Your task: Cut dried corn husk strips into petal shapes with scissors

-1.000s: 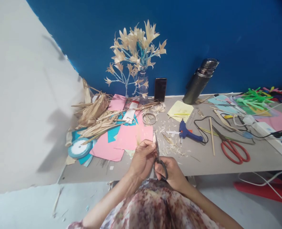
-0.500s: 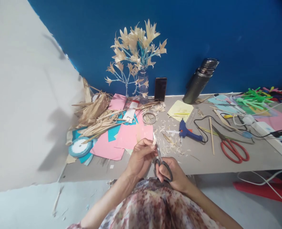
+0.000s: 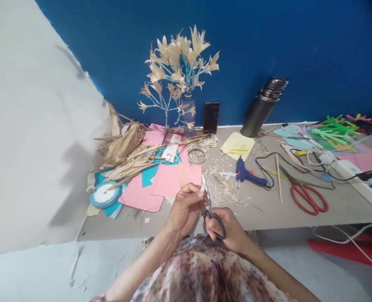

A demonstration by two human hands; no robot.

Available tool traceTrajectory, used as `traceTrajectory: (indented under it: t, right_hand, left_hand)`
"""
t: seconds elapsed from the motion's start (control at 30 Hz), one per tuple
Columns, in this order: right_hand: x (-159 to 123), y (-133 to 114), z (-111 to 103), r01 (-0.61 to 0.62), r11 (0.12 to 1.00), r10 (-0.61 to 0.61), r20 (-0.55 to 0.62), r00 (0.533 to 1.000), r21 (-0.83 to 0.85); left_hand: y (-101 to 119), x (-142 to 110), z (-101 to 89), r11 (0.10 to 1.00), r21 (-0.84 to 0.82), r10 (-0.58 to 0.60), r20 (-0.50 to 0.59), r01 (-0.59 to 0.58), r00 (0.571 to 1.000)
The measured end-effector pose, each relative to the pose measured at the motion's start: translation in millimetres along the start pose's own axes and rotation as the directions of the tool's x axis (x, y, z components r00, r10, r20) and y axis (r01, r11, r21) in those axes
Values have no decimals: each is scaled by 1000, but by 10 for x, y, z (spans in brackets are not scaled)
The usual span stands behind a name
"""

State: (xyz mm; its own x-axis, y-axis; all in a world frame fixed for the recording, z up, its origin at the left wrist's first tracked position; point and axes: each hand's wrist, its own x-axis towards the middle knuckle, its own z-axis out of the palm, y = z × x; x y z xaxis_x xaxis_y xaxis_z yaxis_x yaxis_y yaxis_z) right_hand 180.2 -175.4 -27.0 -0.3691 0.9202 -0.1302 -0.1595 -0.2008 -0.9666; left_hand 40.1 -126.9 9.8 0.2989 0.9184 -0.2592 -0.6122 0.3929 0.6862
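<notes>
My right hand [image 3: 228, 226] is closed round the black handles of a small pair of scissors [image 3: 209, 203], with a thumb and finger in the loops. The blades point away from me, slightly parted. Just left of them, my left hand [image 3: 186, 207] pinches a small pale piece of dried husk [image 3: 202, 188] against the blades. Much of that piece is hidden by the fingers. Pale trimmings [image 3: 228, 193] are scattered on the table beyond the scissors. A sheet of pink paper [image 3: 170, 178] lies just past my left hand.
Dried husks [image 3: 123, 147] and a ribbon spool [image 3: 104, 194] lie left. Husk flowers [image 3: 179, 54] stand in a bottle near a phone [image 3: 211, 118] and a flask [image 3: 264, 107]. Rightward are a blue glue gun [image 3: 249, 174], its cord, red-handled scissors [image 3: 310, 197] and a power strip [image 3: 362, 184].
Between the first and second frames the scissor handles spread apart and the right hand shifted slightly right. Since then they have drawn a little closer together. The left hand has barely moved.
</notes>
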Motion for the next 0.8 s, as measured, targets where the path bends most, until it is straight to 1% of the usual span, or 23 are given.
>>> traceTrajectory:
  t: [0.2,0.23,0.3,0.4,0.5,0.57,0.67,0.8]
  right_hand:
    - [8,-10,0,-11,1000,11,-15,1000,-17]
    - [11,-14,-15,-8,1000,7,-32,999,-13]
    - [25,-40,-63,15,1000,-17,-108,994,-17]
    - [70,-144,-159,64,995,-81,-277,958,-72]
    - [130,-284,-216,46,988,-101,-396,913,-147]
    - [163,-348,-207,35,983,-109,-423,900,-179]
    - [191,-370,-142,26,976,-116,-417,902,-216]
    - [191,-345,-48,55,982,-136,-472,871,-182]
  left_hand:
    - [-4,17,-29,998,-44,-38,20,39,999]
    - [-4,18,-38,998,-46,-47,23,48,999]
    - [0,17,-51,997,-33,-63,25,64,998]
    - [12,22,-51,996,16,-87,42,86,995]
    - [1,47,-33,995,28,-96,47,95,994]
    - [-28,73,-18,995,1,-96,19,96,995]
    - [-91,109,-1,993,-32,-113,-29,112,993]
    - [-156,112,0,991,-22,-130,-49,129,990]
